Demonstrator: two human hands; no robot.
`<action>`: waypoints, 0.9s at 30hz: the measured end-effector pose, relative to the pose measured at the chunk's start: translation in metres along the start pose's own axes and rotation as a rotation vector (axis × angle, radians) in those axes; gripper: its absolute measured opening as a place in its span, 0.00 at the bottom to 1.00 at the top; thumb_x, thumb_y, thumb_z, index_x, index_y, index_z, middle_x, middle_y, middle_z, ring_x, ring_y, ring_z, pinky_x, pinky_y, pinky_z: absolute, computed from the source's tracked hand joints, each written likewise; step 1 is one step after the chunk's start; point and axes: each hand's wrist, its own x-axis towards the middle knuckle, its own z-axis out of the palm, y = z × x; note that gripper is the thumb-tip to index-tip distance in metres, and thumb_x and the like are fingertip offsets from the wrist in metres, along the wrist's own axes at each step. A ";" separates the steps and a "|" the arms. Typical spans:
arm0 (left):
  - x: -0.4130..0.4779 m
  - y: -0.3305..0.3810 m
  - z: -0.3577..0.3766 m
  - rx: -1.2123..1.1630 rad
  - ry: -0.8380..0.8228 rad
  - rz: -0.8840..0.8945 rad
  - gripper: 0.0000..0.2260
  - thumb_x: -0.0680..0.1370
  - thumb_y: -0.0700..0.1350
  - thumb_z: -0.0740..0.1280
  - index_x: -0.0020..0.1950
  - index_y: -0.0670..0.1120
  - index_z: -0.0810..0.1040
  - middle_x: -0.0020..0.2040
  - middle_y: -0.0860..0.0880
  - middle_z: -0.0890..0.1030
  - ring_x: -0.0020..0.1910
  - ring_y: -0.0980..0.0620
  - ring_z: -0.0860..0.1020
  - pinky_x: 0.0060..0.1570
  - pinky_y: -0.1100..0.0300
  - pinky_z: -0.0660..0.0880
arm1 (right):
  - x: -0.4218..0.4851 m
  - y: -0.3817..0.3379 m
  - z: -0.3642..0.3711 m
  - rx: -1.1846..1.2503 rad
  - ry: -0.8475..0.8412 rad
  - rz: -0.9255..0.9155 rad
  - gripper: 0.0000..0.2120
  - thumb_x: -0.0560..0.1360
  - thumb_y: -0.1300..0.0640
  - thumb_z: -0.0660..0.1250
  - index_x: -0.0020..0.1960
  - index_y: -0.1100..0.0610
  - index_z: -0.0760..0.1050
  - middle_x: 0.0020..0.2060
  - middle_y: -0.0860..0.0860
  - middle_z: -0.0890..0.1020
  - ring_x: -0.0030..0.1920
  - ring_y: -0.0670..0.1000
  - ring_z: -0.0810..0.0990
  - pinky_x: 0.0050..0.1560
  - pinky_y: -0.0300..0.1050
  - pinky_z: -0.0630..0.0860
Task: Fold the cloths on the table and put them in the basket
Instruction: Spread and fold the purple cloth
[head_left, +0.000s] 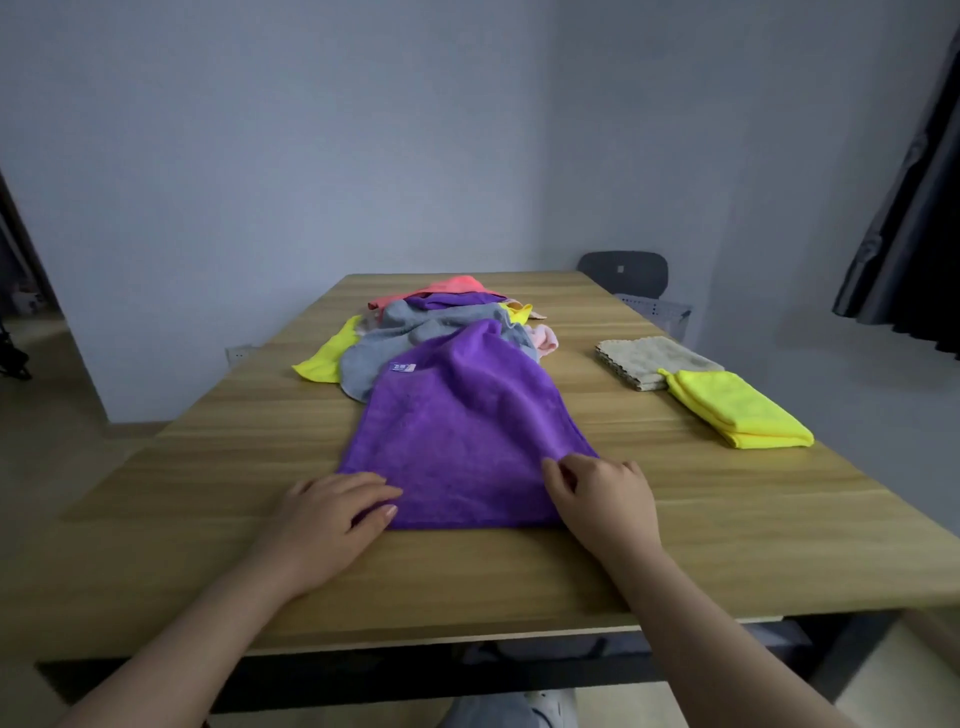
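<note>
A purple cloth (462, 421) lies spread on the wooden table (208, 467) in front of me, its far end draped over a heap of loose cloths (415, 327) in grey, yellow, coral, pink and purple. My left hand (332, 519) lies over the cloth's near left corner, thumb tucked against the fabric. My right hand (602, 499) pinches the near right corner with curled fingers. At the right lie a folded beige cloth (649, 361) and a folded yellow cloth (737, 410). No basket is in view.
A dark chair (628, 273) stands behind the table's far right corner. A dark curtain (914, 218) hangs at the right. The table's near edge runs just below my forearms.
</note>
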 end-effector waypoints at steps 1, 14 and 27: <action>0.000 0.001 -0.003 -0.017 0.002 0.001 0.38 0.64 0.70 0.38 0.61 0.61 0.76 0.65 0.61 0.74 0.66 0.60 0.69 0.62 0.58 0.61 | -0.003 -0.002 -0.006 -0.010 -0.010 0.021 0.18 0.76 0.46 0.59 0.32 0.55 0.72 0.31 0.57 0.81 0.38 0.61 0.79 0.40 0.46 0.63; 0.050 0.037 0.015 0.060 -0.191 -0.038 0.28 0.78 0.64 0.48 0.76 0.56 0.55 0.78 0.52 0.52 0.77 0.51 0.50 0.73 0.53 0.51 | 0.017 -0.012 -0.017 -0.081 -0.370 -0.056 0.23 0.78 0.44 0.56 0.71 0.48 0.63 0.72 0.47 0.66 0.71 0.51 0.63 0.66 0.48 0.61; 0.071 0.046 0.005 -0.081 0.090 -0.025 0.17 0.77 0.58 0.60 0.60 0.51 0.78 0.59 0.48 0.77 0.60 0.46 0.74 0.59 0.53 0.70 | 0.029 0.006 -0.028 -0.186 -0.345 0.178 0.16 0.77 0.47 0.56 0.59 0.53 0.74 0.56 0.54 0.79 0.56 0.58 0.76 0.46 0.46 0.67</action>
